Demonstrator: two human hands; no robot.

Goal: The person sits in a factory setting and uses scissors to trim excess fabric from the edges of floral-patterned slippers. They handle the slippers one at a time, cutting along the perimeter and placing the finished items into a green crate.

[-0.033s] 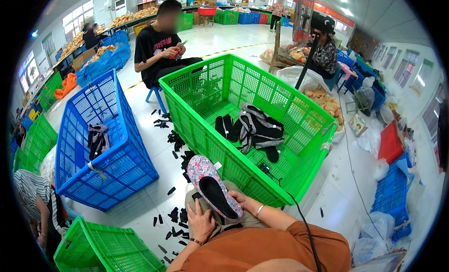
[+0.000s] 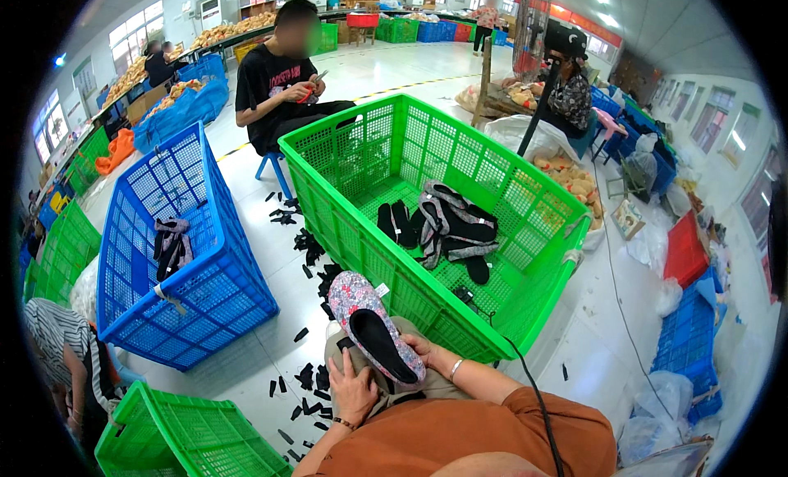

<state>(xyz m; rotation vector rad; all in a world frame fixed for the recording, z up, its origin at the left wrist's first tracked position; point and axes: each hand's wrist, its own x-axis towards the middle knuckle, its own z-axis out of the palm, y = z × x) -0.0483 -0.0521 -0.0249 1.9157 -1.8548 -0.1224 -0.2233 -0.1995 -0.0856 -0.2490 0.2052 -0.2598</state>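
Observation:
Across my lap lies a slipper (image 2: pixel 367 295) with a pink, grey and red floral pattern, a black lining and a small white tag. My right hand (image 2: pixel 417 351) grips its heel end from the right side. To the left of the heel, my left hand (image 2: pixel 353 387) rests on my trousered leg, fingers apart, with nothing seen in it. A small black piece (image 2: pixel 345 343) shows between that hand and the slipper. Just beyond stands a large green crate (image 2: pixel 386 259) holding several similar slippers (image 2: pixel 451 222) and black insole-like pieces (image 2: pixel 397 222).
A blue crate (image 2: pixel 193 296) with a few slippers (image 2: pixel 172 245) stands at left; another green crate (image 2: pixel 185 436) is at lower left. Black scraps (image 2: pixel 310 245) litter the floor. A black cable (image 2: pixel 538 395) crosses near my right arm. A seated person (image 2: pixel 283 75) works opposite.

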